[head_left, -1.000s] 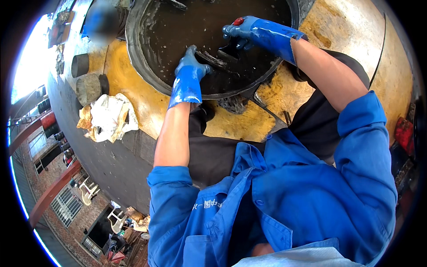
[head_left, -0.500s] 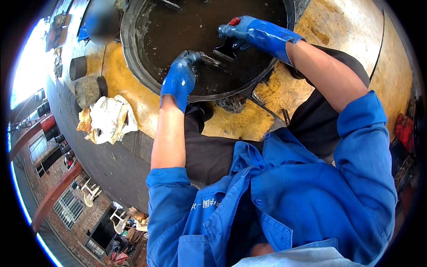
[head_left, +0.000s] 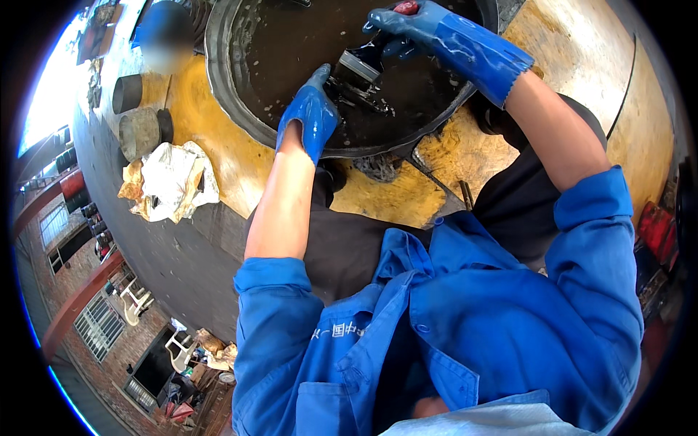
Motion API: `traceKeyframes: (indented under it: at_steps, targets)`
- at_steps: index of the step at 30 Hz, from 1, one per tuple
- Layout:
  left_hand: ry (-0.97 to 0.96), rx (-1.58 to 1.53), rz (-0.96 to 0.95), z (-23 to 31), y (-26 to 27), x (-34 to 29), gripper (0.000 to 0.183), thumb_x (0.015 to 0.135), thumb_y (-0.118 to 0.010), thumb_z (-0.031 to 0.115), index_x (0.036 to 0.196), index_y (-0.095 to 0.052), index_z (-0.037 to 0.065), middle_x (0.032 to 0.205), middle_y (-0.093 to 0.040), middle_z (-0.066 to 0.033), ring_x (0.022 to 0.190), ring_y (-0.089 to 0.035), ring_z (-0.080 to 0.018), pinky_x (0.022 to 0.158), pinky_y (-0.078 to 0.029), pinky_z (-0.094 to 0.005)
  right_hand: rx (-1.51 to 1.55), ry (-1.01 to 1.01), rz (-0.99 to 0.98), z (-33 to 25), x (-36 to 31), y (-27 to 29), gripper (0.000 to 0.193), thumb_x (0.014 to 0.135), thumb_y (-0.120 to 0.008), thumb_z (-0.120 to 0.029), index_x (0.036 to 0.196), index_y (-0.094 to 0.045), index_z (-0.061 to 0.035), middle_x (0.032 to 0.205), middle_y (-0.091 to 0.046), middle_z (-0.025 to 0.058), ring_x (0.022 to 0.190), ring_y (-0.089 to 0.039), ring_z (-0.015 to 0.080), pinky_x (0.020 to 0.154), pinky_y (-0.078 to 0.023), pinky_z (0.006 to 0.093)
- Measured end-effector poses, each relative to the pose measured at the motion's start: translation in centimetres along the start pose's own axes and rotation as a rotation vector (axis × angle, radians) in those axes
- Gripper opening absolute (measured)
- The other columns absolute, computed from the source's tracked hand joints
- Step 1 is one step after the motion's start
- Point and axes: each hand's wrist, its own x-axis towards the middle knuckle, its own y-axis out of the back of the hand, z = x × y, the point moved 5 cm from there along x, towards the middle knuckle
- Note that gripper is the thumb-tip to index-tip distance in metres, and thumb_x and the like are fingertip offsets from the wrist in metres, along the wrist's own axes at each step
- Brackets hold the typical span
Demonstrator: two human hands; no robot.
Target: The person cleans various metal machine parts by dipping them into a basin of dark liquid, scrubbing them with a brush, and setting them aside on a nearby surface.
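Both my hands wear wet blue rubber gloves, over a large round dark basin [head_left: 224, 87] of murky brown liquid. My right hand [head_left: 418, 30] is closed around a flat brush [head_left: 359, 67] with a red handle and a metal band. The brush slants down to the left, its bristle end at a dark, wet metal part [head_left: 368, 100]. My left hand [head_left: 313, 112] grips that part at its left end, thumb pointing up along it. The fingers underneath are mostly hidden, and the part's exact kind cannot be made out.
Left of the basin, a crumpled white cloth [head_left: 174, 178] lies beside round metal cylinders [head_left: 138, 134]. A grey tangled clump [head_left: 378, 167] sits at the basin's near rim. At the upper left is a person in blue [head_left: 163, 33]. Red objects [head_left: 658, 232] stand far right.
The brush has tilted, so its metal band now shows above the part. My left hand has turned, with its thumb raised. The whole view has shifted slightly.
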Motion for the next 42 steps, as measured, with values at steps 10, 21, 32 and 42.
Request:
traceKeyframes:
  at_steps: [10,21,32,42]
  targets:
    - [-0.066,0.017,0.065,-1.5,-0.7,0.3,0.04,0.089,-0.066,0.004,0.129,-0.063,0.003,0.104,-0.075,-0.0173,0.098,-0.072,-0.0265,0.086,-0.055,-0.0346,-0.156,0.171,-0.296,-1.9,-2.6,-1.6,0.028,0.097,-0.07,-0.03,0.116,-0.075,-0.01,0.107,-0.076,0.0063,0.092,-0.07,0.0164,0.087,-0.059,0.0337]
    - [0.239,-0.45,-0.051,-2.4,-1.1,0.6,0.021,0.095,-0.064,0.015,0.112,-0.067,0.003,0.092,-0.071,-0.0149,0.089,-0.068,-0.0225,0.083,-0.054,-0.0326,-0.328,0.176,-0.549,-2.6,-5.4,-1.7,0.02,0.096,-0.07,-0.017,0.113,-0.075,-0.0068,0.102,-0.075,0.0072,0.095,-0.069,0.0168,0.091,-0.055,0.0322]
    - [0.381,-0.836,-0.011,-1.6,-0.4,0.1,0.025,0.1,-0.063,0.027,0.095,-0.07,0.003,0.08,-0.068,-0.0125,0.079,-0.065,-0.0186,0.081,-0.053,-0.0305,-0.759,0.102,-0.485,-3.5,-7.0,-0.3,0.022,0.093,-0.071,-0.021,0.109,-0.075,-0.0083,0.095,-0.076,0.0067,0.089,-0.071,0.0185,0.082,-0.056,0.0322]
    - [0.069,-0.04,-0.091,-1.7,-1.2,0.6,0.025,0.105,-0.05,0.013,0.124,-0.063,0.003,0.104,-0.072,-0.0207,0.092,-0.069,-0.033,0.087,-0.054,-0.0372,-0.485,0.168,-0.492,-6.6,-4.9,-2.6,0.022,0.094,-0.072,-0.023,0.112,-0.075,-0.0092,0.1,-0.076,0.0067,0.092,-0.071,0.0187,0.086,-0.057,0.0327]
